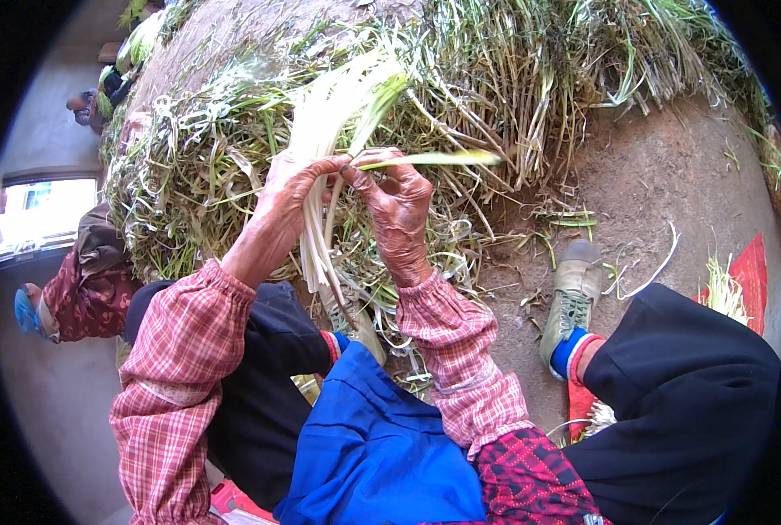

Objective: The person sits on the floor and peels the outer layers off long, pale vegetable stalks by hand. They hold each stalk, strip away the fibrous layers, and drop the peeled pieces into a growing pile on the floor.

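Observation:
My left hand [281, 201] is closed round a bunch of long pale white-green stalks [347, 96] that fan out upward and hang down below my fingers. My right hand [395, 206] is beside it, fingers bent and pinching a thin yellow-green leaf [443, 157] that sticks out to the right across the bunch. The fingertips of both hands meet around this leaf and partly hide one another. Loose cut greens and dry straw-like stalks [495, 114] lie thickly on the ground just beyond my hands.
My shoes [572, 289] rest on bare dirt [653, 175]. A red sheet [745, 280] with pale trimmings [718, 293] lies at the right. Another person in patterned trousers [93, 297] and blue footwear is at the left, near a window [45, 210]; a further person [89, 109] is at upper left.

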{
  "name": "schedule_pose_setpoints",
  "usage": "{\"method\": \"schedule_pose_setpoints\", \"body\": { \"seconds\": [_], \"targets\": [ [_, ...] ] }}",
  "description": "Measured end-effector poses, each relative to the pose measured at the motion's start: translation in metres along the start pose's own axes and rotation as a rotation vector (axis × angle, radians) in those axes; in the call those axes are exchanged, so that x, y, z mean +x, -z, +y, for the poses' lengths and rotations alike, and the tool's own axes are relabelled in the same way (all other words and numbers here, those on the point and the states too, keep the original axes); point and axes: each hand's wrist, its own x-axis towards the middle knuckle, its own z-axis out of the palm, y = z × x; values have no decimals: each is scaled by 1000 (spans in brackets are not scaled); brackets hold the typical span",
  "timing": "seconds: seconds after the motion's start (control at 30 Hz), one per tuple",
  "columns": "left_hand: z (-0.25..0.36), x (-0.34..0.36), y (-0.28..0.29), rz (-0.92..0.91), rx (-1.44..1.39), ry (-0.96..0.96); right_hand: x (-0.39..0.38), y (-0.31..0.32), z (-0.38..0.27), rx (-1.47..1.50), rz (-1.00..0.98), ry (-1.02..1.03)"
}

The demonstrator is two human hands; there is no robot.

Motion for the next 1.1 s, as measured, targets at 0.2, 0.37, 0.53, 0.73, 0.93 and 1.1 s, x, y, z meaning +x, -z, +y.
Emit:
{"method": "schedule_pose_setpoints", "body": {
  "seconds": [0.2, 0.37, 0.53, 0.73, 0.93, 1.1],
  "targets": [
    [-6, -7, -1, 91, 205, -113, -6, 6, 4, -99, 21, -196],
    [5, -6, 2, -80, 291, -55, -3, 7, -7, -190, 13, -148],
    [-2, 8, 2, 53, 234, -36, -11, 5, -13, -154, -53, -163],
    [4, 5, 12, 5, 73, -90, -23, 10, -23, 188, -112, -423],
    [9, 10, 14, -66, 0, -34, -18, 11, 6, 372, 26, -563],
    [4, -3, -4, -78, -29, 13, 7, 12, 19, 554, -63, -628]
  ]
}}
